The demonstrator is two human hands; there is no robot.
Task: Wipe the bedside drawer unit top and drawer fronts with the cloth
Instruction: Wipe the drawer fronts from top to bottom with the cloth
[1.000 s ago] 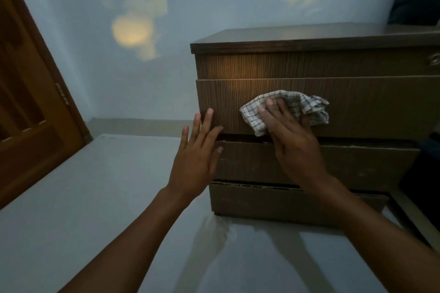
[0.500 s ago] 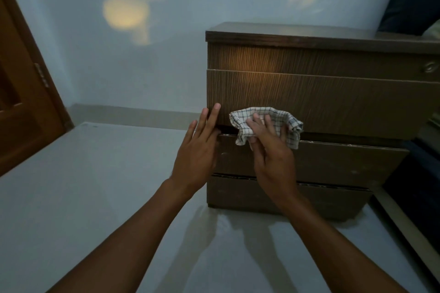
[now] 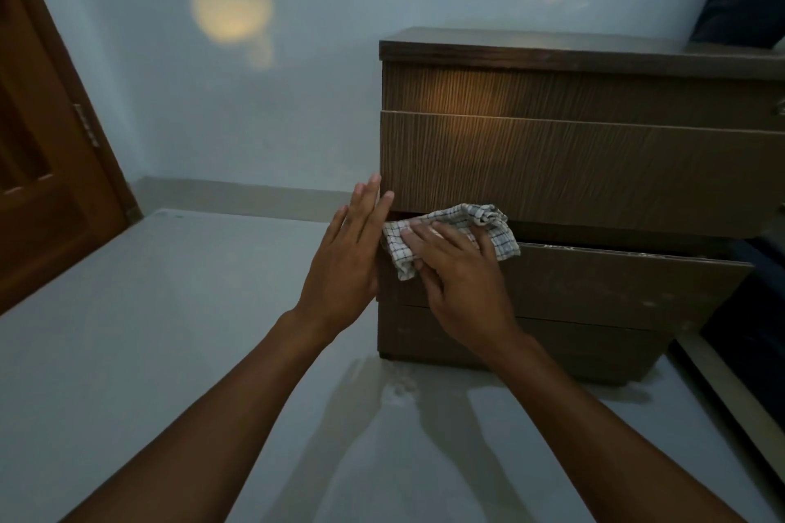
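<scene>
the right grip (image 3: 458, 280), fingers flat, presses the white checked cloth (image 3: 465, 217) on the third drawer front of the dark brown wooden drawer unit (image 3: 573, 166), at its left end. the left grip (image 3: 344, 263), fingers straight, touches the unit's left edge.

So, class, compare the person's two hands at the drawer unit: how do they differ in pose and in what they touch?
The left hand is bare and rests at the left edge of the drawer unit; the right hand presses the checked cloth on a drawer front. The left hand's fingers point up; the right hand's point up and left. Both have straight fingers.
</scene>
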